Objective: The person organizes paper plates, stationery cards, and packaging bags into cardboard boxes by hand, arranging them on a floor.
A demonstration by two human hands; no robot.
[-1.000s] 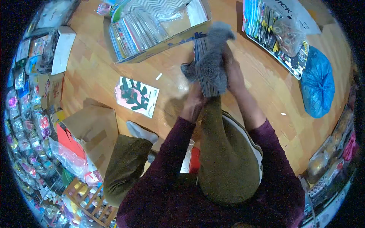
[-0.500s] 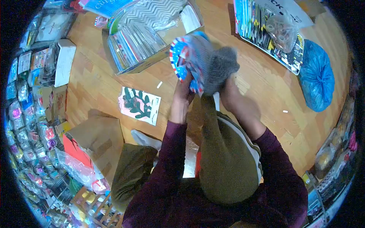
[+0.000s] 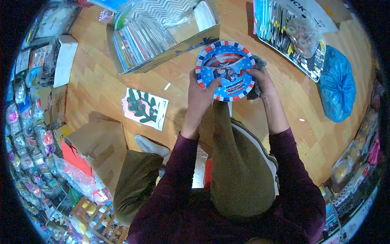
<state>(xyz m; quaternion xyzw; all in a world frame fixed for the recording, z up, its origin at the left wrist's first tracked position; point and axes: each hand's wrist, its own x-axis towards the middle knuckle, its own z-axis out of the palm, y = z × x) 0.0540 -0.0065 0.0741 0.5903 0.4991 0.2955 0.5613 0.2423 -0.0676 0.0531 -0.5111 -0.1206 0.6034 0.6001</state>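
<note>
A round party plate (image 3: 229, 61), blue with white stars, a cartoon figure and a red, white and blue rim, faces up in front of me. My left hand (image 3: 200, 95) grips its lower left side, thumb on the printed face and fingers hidden behind. At the right rim, my right hand (image 3: 264, 83) pinches the plate with the thumb on top. A fuzzy grey cloth (image 3: 254, 90) is bunched under that hand, partly hidden behind the plate. Both hands are above my raised knee.
An open cardboard box (image 3: 162, 61) of packed flat items stands beyond the plate. At the far right are a tray of upright packets (image 3: 280, 44) and a tied blue bag (image 3: 339, 87). A leaf-patterned packet (image 3: 146, 109) lies on the wooden floor; wrapped goods line the left.
The plate has turned from a tilted, edge-on view to face me. The grey cloth has moved from over the plate to its right edge, and my right hand now holds the rim.
</note>
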